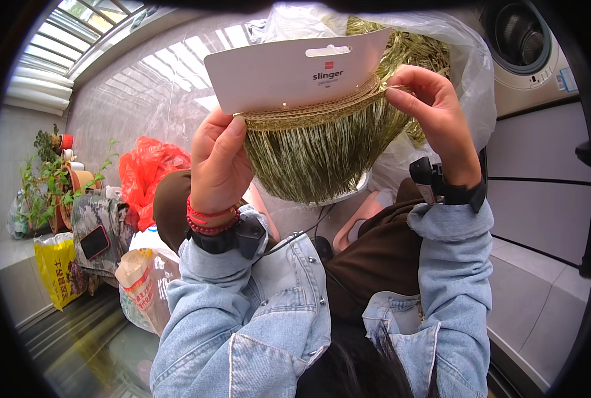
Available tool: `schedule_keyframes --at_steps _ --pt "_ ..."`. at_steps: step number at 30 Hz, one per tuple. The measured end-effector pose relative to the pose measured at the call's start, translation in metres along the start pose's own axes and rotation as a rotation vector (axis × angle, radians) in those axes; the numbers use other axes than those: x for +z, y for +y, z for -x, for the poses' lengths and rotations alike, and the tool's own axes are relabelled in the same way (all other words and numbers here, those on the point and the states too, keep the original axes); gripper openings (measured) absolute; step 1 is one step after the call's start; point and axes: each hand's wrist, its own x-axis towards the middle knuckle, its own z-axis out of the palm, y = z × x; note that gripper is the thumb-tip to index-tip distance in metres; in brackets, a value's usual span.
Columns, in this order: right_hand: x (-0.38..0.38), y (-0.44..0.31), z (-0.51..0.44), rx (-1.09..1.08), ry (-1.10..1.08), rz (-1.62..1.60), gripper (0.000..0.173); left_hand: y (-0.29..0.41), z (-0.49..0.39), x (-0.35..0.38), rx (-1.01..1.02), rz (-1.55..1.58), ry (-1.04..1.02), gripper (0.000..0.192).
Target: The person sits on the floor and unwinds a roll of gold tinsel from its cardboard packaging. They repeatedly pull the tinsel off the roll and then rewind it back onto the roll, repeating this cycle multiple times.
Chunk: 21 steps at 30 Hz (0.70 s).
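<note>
A gold tinsel fringe garland (320, 154) hangs below a white header card (265, 74) that bears printing and a hanging slot. The garland's band (320, 117) is layered along the card's lower edge. At the left end, my left hand (223, 154) pinches the band and card corner, thumb on top. My right hand (432, 107) grips the band's other end between thumb and forefinger, just past the card's right corner. The fringe strands droop over my lap. Behind the card, more gold fringe (422, 54) lies in a large clear plastic bag (472, 64).
A red plastic bag (148, 171) and a paper bag (138, 278) sit to my left. Camouflage cloth (96, 211) carries a phone (95, 242). Potted plants (51, 184) and a yellow bag (56, 271) stand farther left. A front-loading washing machine (519, 40) is at the upper right.
</note>
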Motion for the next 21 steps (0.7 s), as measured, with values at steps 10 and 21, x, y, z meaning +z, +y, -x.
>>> schedule_keyframes --at_steps 10,21 --pt "-0.001 0.011 -0.002 -0.052 0.005 -0.160 0.015 -0.001 -0.005 0.000 0.003 0.056 0.019 0.035" --pt "0.005 0.013 -0.002 -0.022 0.141 -0.249 0.012 -0.031 -0.019 0.003 0.521 -0.670 0.045 0.089"
